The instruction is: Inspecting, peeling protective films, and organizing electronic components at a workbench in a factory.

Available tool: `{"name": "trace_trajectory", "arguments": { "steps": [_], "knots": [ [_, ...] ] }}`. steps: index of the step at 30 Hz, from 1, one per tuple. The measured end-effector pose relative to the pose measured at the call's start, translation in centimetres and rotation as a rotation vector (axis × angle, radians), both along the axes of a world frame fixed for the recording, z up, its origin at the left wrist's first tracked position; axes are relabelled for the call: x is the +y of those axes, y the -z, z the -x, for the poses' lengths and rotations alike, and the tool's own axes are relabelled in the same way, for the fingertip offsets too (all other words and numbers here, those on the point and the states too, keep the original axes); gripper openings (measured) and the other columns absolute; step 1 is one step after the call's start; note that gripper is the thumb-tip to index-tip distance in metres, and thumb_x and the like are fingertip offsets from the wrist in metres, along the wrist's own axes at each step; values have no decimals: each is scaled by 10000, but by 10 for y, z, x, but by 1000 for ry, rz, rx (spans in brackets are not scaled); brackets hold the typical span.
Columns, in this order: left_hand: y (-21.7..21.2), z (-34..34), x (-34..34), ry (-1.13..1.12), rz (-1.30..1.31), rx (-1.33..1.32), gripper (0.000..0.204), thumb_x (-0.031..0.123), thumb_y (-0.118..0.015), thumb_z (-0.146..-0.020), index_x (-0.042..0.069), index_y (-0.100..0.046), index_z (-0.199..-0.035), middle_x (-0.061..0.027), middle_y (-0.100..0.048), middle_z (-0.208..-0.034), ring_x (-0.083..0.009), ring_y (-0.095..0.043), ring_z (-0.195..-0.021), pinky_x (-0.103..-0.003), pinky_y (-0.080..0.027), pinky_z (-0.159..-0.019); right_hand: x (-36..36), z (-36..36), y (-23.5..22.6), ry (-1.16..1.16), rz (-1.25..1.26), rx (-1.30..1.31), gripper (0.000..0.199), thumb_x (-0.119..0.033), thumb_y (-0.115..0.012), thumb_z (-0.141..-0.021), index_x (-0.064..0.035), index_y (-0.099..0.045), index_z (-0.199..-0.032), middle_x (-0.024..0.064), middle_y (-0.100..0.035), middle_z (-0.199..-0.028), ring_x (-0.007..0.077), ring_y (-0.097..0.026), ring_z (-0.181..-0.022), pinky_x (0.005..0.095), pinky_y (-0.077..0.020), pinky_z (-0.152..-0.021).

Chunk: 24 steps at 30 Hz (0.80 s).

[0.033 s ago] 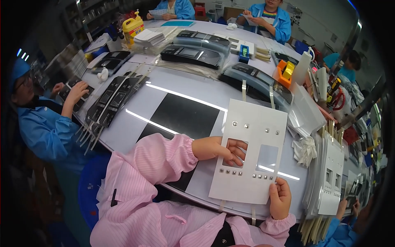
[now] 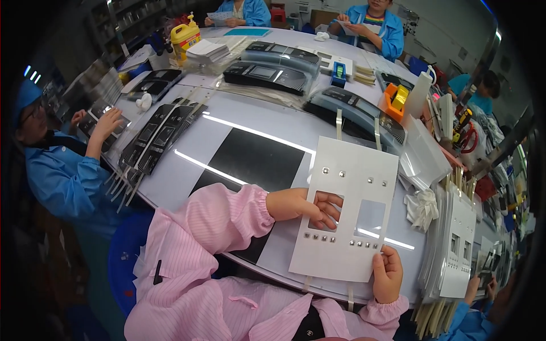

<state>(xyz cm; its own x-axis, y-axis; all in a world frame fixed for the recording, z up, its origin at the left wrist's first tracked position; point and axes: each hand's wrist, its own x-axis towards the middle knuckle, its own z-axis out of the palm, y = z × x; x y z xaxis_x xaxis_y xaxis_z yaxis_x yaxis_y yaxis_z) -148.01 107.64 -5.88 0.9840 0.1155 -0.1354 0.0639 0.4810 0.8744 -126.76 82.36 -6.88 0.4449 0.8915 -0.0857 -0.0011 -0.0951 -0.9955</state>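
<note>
Two hands hold a flat white panel (image 2: pixel 350 210).
The left hand (image 2: pixel 304 206) lies under it, fingers showing through the window; the right hand (image 2: pixel 387 273) pinches its bottom edge.

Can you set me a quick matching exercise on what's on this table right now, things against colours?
Things:
1. panel sheet held by left hand and right hand
2. jug at the far left
3. tape holder at the far right
4. square mat on the table

Colours:
A. orange
B. black
C. white
D. yellow

Pairs: 1-C, 2-D, 3-A, 4-B
</note>
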Motion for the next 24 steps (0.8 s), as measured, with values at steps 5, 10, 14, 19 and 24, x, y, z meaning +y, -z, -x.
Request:
{"name": "trace_trajectory", "arguments": {
  "steps": [5, 10, 14, 19, 24],
  "knots": [
    [-1, 3, 2, -8, -13, 2, 616, -13, -528, -876, 3, -392, -1477, -148, -595, -1323, -215, -620, -1167, -308, -503, -964, 2, -1, 2, -10, 12, -46, 255, -90, -567, -1009, 19, -546, -1239, -6, -637, -882, 31, -532, -751, 177, -407, -689],
    [-1, 1, 1, -17, -23, -17, 620, 27, -536, -836, 3, -433, -1446, -150, -617, -1300, -208, -641, -1126, -300, -514, -937, 3, -1, 3, -9, -10, -27, 258, -89, -575, -1005, 30, -545, -1232, -3, -636, -859, 26, -519, -729, 175, -402, -672],
    [1, -2, 0, -25, -45, -39, 613, 24, -532, -806, -1, -465, -1415, -157, -633, -1274, -212, -653, -1106, -292, -520, -921, -1, -5, 7, -23, 6, -65, 251, -113, -553, -1021, 5, -544, -1242, 21, -667, -985, 40, -568, -849, 192, -431, -773],
    [2, 0, 0, -10, -54, -22, 611, 17, -522, -846, -10, -430, -1449, -132, -619, -1313, -195, -632, -1138, -292, -496, -950, -3, -6, 6, -33, 7, -56, 274, -105, -545, -1019, 11, -520, -1266, 13, -656, -966, 47, -565, -849, 190, -424, -780],
    [3, 1, 5, -17, 4, -20, 634, 27, -552, -871, 7, -386, -1482, -133, -588, -1351, -213, -628, -1150, -304, -506, -958, -8, -6, 12, -56, -27, -89, 257, -104, -548, -1018, 6, -528, -1249, 9, -641, -973, 43, -543, -840, 195, -422, -779]
  ]
}}
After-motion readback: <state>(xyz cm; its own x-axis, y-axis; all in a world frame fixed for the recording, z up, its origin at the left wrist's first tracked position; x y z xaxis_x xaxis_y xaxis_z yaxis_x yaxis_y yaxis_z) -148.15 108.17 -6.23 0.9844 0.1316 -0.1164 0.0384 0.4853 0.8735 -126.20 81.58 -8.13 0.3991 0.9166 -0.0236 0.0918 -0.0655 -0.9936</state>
